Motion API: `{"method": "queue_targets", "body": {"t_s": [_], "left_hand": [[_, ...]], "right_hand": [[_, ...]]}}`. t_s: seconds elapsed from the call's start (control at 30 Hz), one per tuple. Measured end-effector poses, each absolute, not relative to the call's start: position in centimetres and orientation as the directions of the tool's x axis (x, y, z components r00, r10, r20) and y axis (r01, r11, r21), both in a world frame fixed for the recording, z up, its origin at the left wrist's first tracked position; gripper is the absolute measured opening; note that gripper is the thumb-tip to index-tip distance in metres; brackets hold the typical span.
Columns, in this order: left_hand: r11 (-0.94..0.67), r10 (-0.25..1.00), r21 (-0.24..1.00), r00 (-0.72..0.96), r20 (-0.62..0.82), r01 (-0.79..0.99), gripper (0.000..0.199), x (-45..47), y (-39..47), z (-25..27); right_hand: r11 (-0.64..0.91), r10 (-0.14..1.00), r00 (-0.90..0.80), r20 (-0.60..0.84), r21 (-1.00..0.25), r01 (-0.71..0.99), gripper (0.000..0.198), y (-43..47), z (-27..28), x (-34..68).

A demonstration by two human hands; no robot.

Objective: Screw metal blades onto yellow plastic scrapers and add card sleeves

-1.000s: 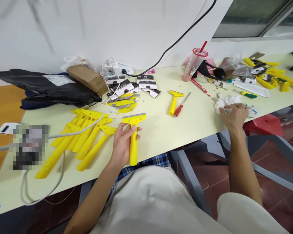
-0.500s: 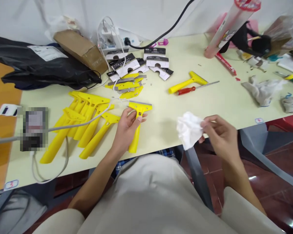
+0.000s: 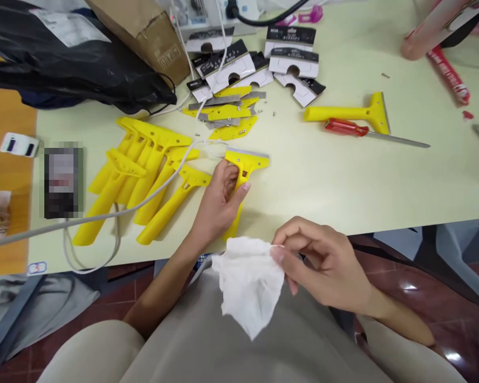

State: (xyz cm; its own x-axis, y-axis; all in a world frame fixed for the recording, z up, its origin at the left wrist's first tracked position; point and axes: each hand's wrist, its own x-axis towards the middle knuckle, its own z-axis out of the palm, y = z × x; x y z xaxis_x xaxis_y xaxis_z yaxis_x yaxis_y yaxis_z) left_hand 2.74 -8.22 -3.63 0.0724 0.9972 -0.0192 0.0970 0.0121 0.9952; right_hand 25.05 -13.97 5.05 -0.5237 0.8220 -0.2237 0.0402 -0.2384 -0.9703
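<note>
My left hand point(image 3: 221, 199) is closed around the handle of a yellow scraper point(image 3: 247, 160), whose metal blade edge points away from me. Between the thumb and fingers of my right hand point(image 3: 321, 266) I pinch a crumpled white tissue point(image 3: 249, 282). The tissue hangs in front of my body and covers the lower end of the scraper's handle. Left of my left hand lies a group of yellow scraper handles point(image 3: 143, 170). Beyond the scraper is a pile of yellow plates point(image 3: 229, 111) with grey blades and small screws.
Black-and-white cardboard sleeves point(image 3: 227, 66) lie at the back. Another yellow scraper point(image 3: 339, 113) and a red-handled screwdriver point(image 3: 347, 127) rest to the right. A grey cable point(image 3: 143, 199) runs across the handles. A black plastic bag point(image 3: 104, 69) and a cardboard box point(image 3: 143, 37) stand back left.
My right hand has brought the tissue leftward, close to the scraper, and the tissue now hangs more spread out. My left hand still holds the scraper. The camera view has shifted.
</note>
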Motion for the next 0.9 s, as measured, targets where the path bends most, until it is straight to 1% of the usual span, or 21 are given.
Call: {"method": "queue_targets", "body": {"t_s": [0.2,0.33,0.43,0.53,0.63,0.73,0.8,0.87,0.9], "left_hand": [[0.052,0.998,0.997,0.03,-0.054,0.057,0.062,2.8,-8.5,-3.4],[0.085,0.996,0.996,0.014,-0.086,0.035,0.061,2.9,-8.5,-3.0],[0.105,0.994,0.994,0.001,-0.105,0.028,0.061,2.9,-8.6,-3.0],[0.117,0.993,0.993,-0.009,-0.117,0.002,0.062,2.8,-8.6,-3.0],[0.117,0.993,0.992,-0.03,-0.118,-0.044,0.056,2.7,-8.7,-2.7],[0.099,0.994,0.989,-0.035,-0.103,-0.11,0.05,2.4,-8.8,-2.2],[0.059,0.997,0.984,-0.044,-0.068,-0.167,0.047,2.2,-8.8,-1.9],[0.019,0.998,0.974,-0.061,-0.033,-0.225,0.044,1.9,-8.8,-1.7],[0.007,0.998,0.968,-0.063,-0.024,-0.251,0.044,1.8,-8.9,-1.6]], "right_hand": [[-0.19,0.791,-0.588,-0.168,-0.982,0.025,0.016,-11.7,6.8,24.8],[-0.168,0.786,-0.598,-0.156,-0.985,0.037,0.016,-10.5,6.7,24.7],[-0.216,0.776,-0.595,-0.209,-0.975,0.061,0.014,-10.2,6.4,24.9],[-0.295,0.779,-0.558,-0.286,-0.952,0.076,0.007,-10.2,6.2,25.1],[-0.368,0.797,-0.488,-0.355,-0.927,0.073,0.005,-10.6,6.1,25.7],[-0.382,0.86,-0.33,-0.39,-0.92,0.092,0.007,-10.6,5.6,28.0],[-0.344,0.925,-0.114,-0.362,-0.927,0.151,0.009,-10.3,4.6,31.1],[-0.266,0.958,0.172,-0.23,-0.936,0.23,0.008,-9.8,3.2,35.4],[-0.223,0.943,0.3,-0.14,-0.939,0.263,0.008,-9.4,2.4,37.8]]}}
